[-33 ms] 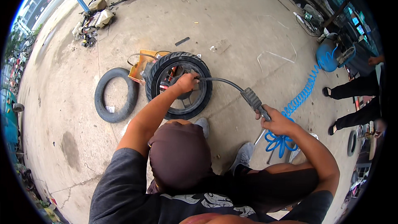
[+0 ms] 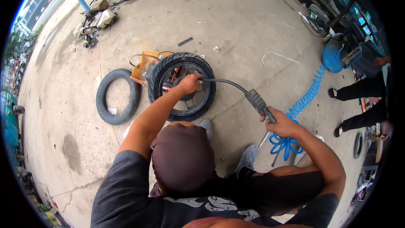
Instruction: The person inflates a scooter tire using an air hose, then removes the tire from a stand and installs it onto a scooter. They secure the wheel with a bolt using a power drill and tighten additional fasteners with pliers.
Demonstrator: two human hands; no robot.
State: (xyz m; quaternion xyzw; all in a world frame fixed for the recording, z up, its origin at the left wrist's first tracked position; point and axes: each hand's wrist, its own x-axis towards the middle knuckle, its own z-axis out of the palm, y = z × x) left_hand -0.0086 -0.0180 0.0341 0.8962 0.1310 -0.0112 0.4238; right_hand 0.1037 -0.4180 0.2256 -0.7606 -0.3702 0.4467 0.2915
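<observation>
Fingers of the left hand (image 2: 190, 85) are closed round the end of a black rubber hose (image 2: 231, 83), over the rim of a motorcycle wheel (image 2: 210, 97); the exact contact is hidden. Fingers of the right hand (image 2: 282, 123) wrap the grip of a grey tyre inflator (image 2: 256, 99), with the hose arching between the two. The wheel's right edge faces bare concrete floor (image 2: 249, 50), which spreads beyond its far edge too and below the hose. At its near edge a grey shoe (image 2: 206, 129) stands close. To the left, a yellow bin (image 2: 139, 74) holding assorted items crowds the wheel, and a loose grey tyre (image 2: 102, 101) lies just beside the bin. A blue coiled air hose (image 2: 310, 95) runs from beneath the right hand toward a blue tank (image 2: 332, 58), taking up the right side. Past it stands a bystander in black trousers (image 2: 363, 90).
</observation>
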